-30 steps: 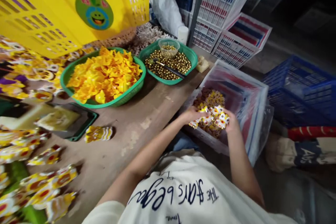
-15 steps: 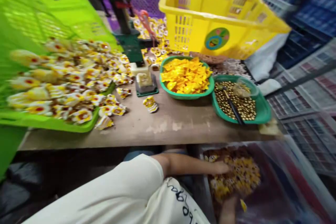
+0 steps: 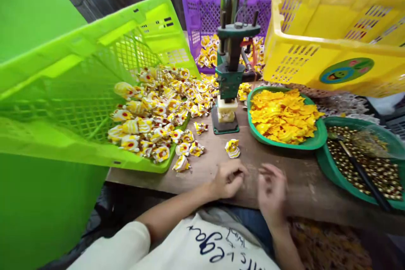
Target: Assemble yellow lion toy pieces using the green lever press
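Observation:
Over the near edge of the brown table, my left hand (image 3: pixel 229 179) is closed, with thumb and fingers curled together. My right hand (image 3: pixel 272 187) is a little to its right, blurred, its fingers bent in toward the thumb. What either hand holds, if anything, is hidden. Just beyond my left hand lies a small yellow-and-white striped piece (image 3: pixel 232 148). Behind it stands a dark green hand press (image 3: pixel 232 82) with a pale block (image 3: pixel 226 112) on its base. Several similar yellow-and-white pieces (image 3: pixel 158 135) spill from the tilted lime-green crate (image 3: pixel 79 114) at left.
A green bowl (image 3: pixel 284 147) holds yellow crinkled pieces. At right, another green bowl (image 3: pixel 325 164) holds gold beads and a black-handled tool (image 3: pixel 363 173). A yellow crate (image 3: pixel 303 61) and a purple crate (image 3: pixel 196 2) stand behind. Below the table, right, is a heap of small pieces (image 3: pixel 329 244).
Both hands have come up from the heap of small pieces at lower right to the table's near edge. The view has swung left. The striped piece stays on the table.

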The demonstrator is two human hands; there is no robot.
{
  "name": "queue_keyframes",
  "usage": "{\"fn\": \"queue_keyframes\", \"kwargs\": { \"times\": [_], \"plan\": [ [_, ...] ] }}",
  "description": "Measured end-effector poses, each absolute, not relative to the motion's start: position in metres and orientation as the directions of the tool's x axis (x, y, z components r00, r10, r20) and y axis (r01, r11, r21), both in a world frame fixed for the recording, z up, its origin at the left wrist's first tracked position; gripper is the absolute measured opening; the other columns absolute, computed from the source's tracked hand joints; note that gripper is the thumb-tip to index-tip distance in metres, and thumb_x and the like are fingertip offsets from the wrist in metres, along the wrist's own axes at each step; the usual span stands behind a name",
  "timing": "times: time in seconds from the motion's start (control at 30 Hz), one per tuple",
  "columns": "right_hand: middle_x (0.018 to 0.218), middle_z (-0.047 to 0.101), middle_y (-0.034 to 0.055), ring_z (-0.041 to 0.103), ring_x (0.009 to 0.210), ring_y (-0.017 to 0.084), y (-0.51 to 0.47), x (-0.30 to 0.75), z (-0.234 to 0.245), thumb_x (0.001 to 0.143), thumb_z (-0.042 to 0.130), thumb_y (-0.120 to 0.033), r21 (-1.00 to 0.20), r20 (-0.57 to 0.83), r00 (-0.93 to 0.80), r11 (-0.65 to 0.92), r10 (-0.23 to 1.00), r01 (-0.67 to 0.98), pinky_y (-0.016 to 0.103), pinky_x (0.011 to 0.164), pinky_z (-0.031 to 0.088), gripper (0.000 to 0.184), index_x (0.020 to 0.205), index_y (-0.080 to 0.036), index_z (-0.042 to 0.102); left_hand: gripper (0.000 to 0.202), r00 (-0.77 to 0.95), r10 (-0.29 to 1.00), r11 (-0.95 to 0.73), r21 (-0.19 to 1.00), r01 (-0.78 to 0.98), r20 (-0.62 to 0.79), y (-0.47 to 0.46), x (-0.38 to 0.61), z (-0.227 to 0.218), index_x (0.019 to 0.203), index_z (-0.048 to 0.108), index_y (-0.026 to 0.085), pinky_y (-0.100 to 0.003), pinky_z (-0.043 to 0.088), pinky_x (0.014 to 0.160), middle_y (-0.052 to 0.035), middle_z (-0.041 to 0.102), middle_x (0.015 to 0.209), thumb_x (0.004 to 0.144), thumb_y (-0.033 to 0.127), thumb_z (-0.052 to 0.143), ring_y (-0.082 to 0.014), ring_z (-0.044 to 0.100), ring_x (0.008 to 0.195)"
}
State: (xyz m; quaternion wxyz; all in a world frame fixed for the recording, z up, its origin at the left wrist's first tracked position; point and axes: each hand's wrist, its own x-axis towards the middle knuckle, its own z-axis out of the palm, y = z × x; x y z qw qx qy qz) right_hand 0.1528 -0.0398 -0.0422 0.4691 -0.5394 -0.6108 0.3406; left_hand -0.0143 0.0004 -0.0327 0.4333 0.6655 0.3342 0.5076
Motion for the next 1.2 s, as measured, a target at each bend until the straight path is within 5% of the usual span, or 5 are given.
{"fn": "queue_keyframes", "kwargs": {
  "times": [0.2,0.37,0.47,0.67,1.2],
  "plan": [
    [0.122,0.058,0.0216,0.057,0.114,0.035,0.051,0.094,-0.068,0.085,0.060,-0.034,-0.702,0.294,-0.208,0.358,0.933,0.616,0.057,0.096,0.048,0.052,0.130,-0.013,0.044,0.014,-0.048,0.970,-0.232,0.969,0.090,0.237,0.038,-0.048,-0.036,0.095,0.068,0.020,-0.032,0.044,0.083,-0.0066,0.066,0.093,0.086,0.022,0.058,-0.0208,0.058,0.089],
    [0.107,0.067,0.0079,0.067,0.089,0.021,0.068,0.089,-0.048,0.076,0.071,-0.033,-0.999,0.042,-0.224,0.048,0.974,0.020,0.037,0.080,0.057,0.057,0.124,-0.024,0.043,0.032,-0.089,0.995,-0.057,0.996,-0.066,0.051,0.061,-0.061,-0.028,0.114,0.066,0.020,-0.038,0.041,0.102,-0.0094,0.064,0.120,0.084,0.028,0.063,-0.0257,0.054,0.118],
    [0.109,0.069,0.0035,0.069,0.091,0.018,0.066,0.086,-0.023,0.072,0.075,-0.034,-0.921,-0.079,-0.354,-0.204,0.932,-0.332,0.033,0.082,0.057,0.054,0.120,-0.026,0.052,0.038,0.042,0.986,0.164,0.906,-0.390,-0.160,0.067,-0.055,-0.027,0.114,0.066,0.019,-0.033,0.046,0.095,-0.0076,0.067,0.117,0.081,0.036,0.067,-0.0241,0.060,0.111],
    [0.127,0.067,0.0037,0.064,0.116,0.021,0.060,0.082,-0.010,0.072,0.076,-0.033,-0.804,-0.191,-0.293,-0.321,0.937,-0.500,0.035,0.101,0.051,0.048,0.118,-0.023,0.065,0.045,0.133,0.924,0.354,0.667,-0.656,-0.359,0.063,-0.033,-0.015,0.118,0.064,0.019,-0.025,0.050,0.074,-0.0047,0.070,0.109,0.077,0.036,0.071,-0.0178,0.065,0.090],
    [0.122,0.068,0.0043,0.066,0.108,0.019,0.038,0.098,-0.033,0.090,0.057,-0.044,-0.731,-0.244,-0.122,-0.265,0.962,-0.629,0.037,0.094,0.055,0.031,0.114,-0.025,0.063,0.038,0.066,0.966,0.247,0.812,-0.528,-0.251,0.058,-0.011,-0.022,0.104,0.059,0.018,-0.026,0.052,0.075,-0.0054,0.071,0.103,0.076,0.036,0.077,-0.0172,0.067,0.085]
  ]
}}
